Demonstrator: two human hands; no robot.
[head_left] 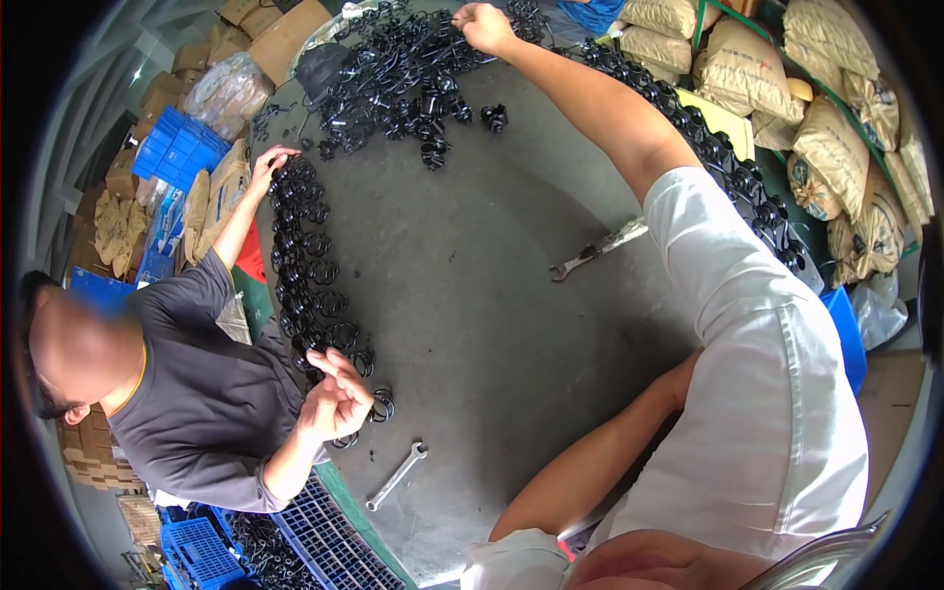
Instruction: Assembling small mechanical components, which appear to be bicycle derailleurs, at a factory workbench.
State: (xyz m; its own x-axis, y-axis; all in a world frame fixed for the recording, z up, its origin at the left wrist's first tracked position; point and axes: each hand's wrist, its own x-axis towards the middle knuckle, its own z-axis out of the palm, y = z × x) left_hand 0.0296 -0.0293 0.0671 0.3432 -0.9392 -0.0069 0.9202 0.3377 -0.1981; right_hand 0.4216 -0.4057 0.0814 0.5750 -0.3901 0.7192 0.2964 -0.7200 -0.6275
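Note:
My right hand (pixel 484 28) reaches across the table (pixel 472 295) to the far pile of glossy black ring-shaped parts (pixel 393 79). Its fingers are curled together at the pile's edge; what they pinch, if anything, is too small to make out. My left forearm (pixel 590 462) crosses low in front of me, and the hand itself is hidden behind my white right sleeve. Closest to that sleeve on the tabletop lies a wrench (pixel 590 254) with a pale wrapped handle. A second, bare metal wrench (pixel 397 477) rests near the table's front left.
A co-worker (pixel 197 393) at the left has both hands on a row of black ring parts (pixel 300 246). Another such row (pixel 723 157) curves along the right edge. Stacked sacks (pixel 747 64) stand back right; blue crates (pixel 175 147) and cartons are at left.

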